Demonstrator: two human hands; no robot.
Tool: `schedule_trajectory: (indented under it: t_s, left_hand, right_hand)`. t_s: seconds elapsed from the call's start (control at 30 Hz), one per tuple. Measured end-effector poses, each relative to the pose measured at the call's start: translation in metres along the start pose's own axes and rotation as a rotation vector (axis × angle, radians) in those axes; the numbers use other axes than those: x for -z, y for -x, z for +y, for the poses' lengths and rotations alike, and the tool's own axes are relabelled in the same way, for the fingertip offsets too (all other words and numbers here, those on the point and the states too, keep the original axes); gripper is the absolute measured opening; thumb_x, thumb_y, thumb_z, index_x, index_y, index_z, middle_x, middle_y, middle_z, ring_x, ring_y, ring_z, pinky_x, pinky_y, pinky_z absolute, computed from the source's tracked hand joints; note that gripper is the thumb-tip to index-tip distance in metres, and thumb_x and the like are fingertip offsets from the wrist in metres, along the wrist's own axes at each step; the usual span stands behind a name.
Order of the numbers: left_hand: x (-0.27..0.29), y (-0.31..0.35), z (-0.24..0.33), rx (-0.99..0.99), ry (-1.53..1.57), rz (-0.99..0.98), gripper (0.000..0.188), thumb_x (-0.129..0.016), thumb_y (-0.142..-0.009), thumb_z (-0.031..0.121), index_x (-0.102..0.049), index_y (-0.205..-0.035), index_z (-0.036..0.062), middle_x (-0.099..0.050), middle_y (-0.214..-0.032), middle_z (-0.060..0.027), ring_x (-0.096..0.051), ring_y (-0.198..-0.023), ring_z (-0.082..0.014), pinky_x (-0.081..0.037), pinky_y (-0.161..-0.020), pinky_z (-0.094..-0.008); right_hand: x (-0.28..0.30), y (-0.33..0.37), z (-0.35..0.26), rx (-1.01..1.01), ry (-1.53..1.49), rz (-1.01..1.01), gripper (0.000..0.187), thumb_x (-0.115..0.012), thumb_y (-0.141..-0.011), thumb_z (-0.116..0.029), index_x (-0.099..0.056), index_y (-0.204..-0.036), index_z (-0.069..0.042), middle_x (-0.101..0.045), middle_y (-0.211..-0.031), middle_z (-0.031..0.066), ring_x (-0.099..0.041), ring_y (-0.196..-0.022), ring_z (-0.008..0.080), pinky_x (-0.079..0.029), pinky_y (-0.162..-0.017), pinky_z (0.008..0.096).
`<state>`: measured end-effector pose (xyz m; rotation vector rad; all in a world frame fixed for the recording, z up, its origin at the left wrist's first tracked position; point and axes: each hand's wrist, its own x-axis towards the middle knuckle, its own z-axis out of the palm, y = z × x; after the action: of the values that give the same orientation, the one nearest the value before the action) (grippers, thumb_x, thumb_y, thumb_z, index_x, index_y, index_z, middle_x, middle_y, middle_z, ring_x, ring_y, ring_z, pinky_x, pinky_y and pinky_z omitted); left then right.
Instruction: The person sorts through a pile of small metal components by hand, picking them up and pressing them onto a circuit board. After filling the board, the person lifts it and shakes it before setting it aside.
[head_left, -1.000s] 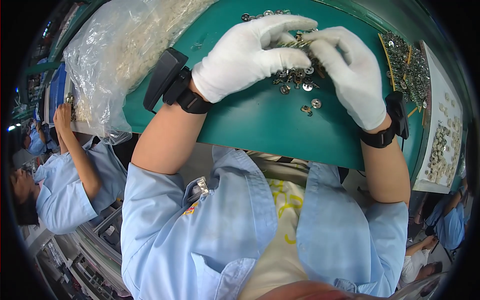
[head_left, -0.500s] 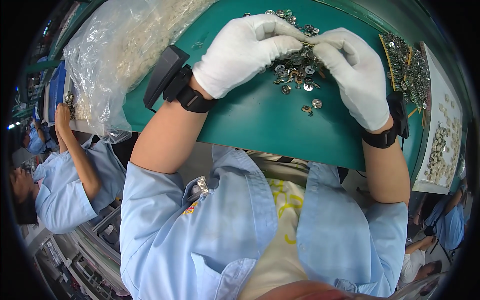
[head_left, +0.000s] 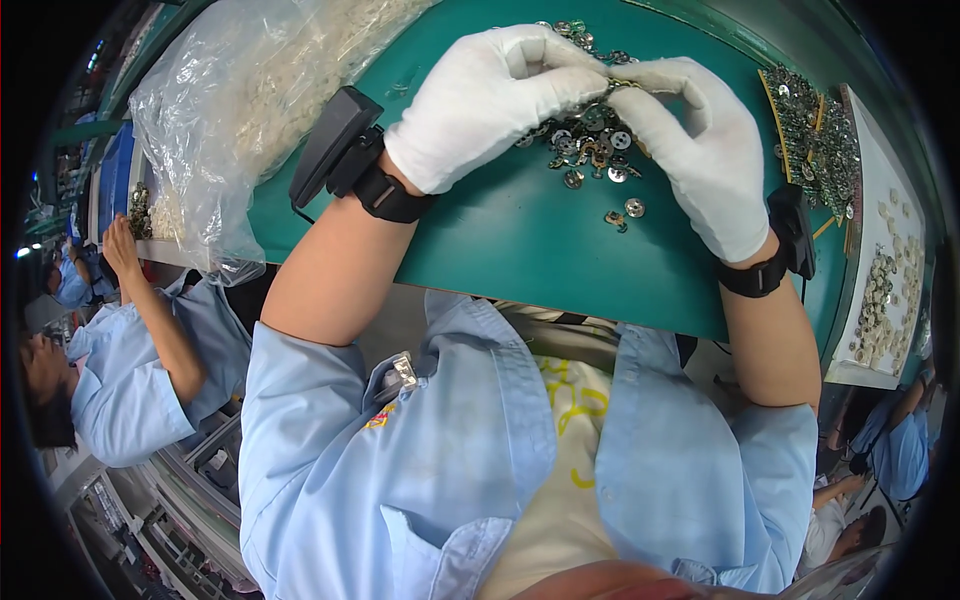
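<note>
White gloves cover both of my hands over the green tabletop (head_left: 500, 260). My left hand (head_left: 500, 105) bends its fingers in a pinch, tips meeting the other hand's tips. My right hand (head_left: 700, 150) pinches from the other side with thumb and forefinger closed. Between the fingertips shows a bit of a small, dark and yellowish part (head_left: 622, 86), mostly hidden by the gloves. Just beneath lies a loose pile of small round metal parts (head_left: 592, 145), some silver, some greenish or brown. One silver disc (head_left: 634, 208) lies apart, nearer to me, beside a small brownish piece (head_left: 615, 220).
A large clear plastic bag (head_left: 270, 110) of pale pieces fills the left. At right, a heap of small green and silver parts (head_left: 815, 140) lies among yellow strips, next to a white tray (head_left: 870, 375) with pale round pieces. A co-worker (head_left: 150, 350) in light blue sits at left.
My right hand has shifted slightly left, its thumb tip higher and closer to my left hand. My left hand has barely moved. The co-worker's hand at left has shifted slightly.
</note>
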<state>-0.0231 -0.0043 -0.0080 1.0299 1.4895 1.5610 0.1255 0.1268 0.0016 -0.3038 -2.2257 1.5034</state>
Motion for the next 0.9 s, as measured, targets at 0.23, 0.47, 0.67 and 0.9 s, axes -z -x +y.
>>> schedule_trajectory:
  t_s: [0.23, 0.47, 0.67, 0.9]
  left_hand:
    - [-0.003, 0.004, 0.007, 0.024, 0.02, -0.025, 0.018, -0.067, -0.085, 0.013, -0.066, -0.097, -0.0004, -0.066, -0.088, -0.0029, -0.059, -0.078, -0.0072, -0.046, -0.069, -0.0202]
    - [-0.002, 0.002, 0.001, 0.035, -0.003, -0.067, 0.017, -0.068, -0.085, 0.012, -0.067, -0.097, -0.0005, -0.067, -0.089, -0.0035, -0.059, -0.078, -0.0074, -0.047, -0.069, -0.0206]
    - [-0.003, -0.001, -0.003, 0.017, 0.139, -0.058, 0.019, -0.068, -0.084, 0.013, -0.066, -0.097, -0.001, -0.067, -0.089, -0.004, -0.059, -0.079, -0.0074, -0.047, -0.07, -0.0201]
    - [-0.001, 0.001, 0.005, 0.072, 0.084, -0.025, 0.02, -0.071, -0.083, 0.014, -0.066, -0.096, -0.0004, -0.067, -0.089, -0.0032, -0.059, -0.077, -0.0071, -0.047, -0.067, -0.0196]
  right_hand:
    - [0.006, 0.002, 0.004, -0.102, -0.178, -0.004, 0.017, -0.064, -0.086, -0.007, -0.064, -0.101, 0.001, -0.061, -0.096, 0.004, -0.055, -0.086, 0.0096, -0.042, -0.08, 0.022]
    - [0.01, 0.003, 0.007, -0.205, -0.439, -0.14, 0.018, -0.062, -0.089, -0.013, -0.064, -0.1, 0.001, -0.062, -0.092, 0.0034, -0.055, -0.084, 0.0093, -0.042, -0.078, 0.0221]
    - [0.016, 0.003, 0.012, -0.278, -0.283, 0.021, 0.016, -0.062, -0.089, -0.013, -0.065, -0.097, 0.001, -0.062, -0.091, 0.0036, -0.055, -0.084, 0.0103, -0.042, -0.077, 0.0223]
    - [0.002, 0.0, -0.001, 0.048, 0.038, 0.001, 0.012, -0.063, -0.086, -0.008, -0.064, -0.093, 0.002, -0.06, -0.092, 0.0042, -0.055, -0.084, 0.0114, -0.042, -0.077, 0.023]
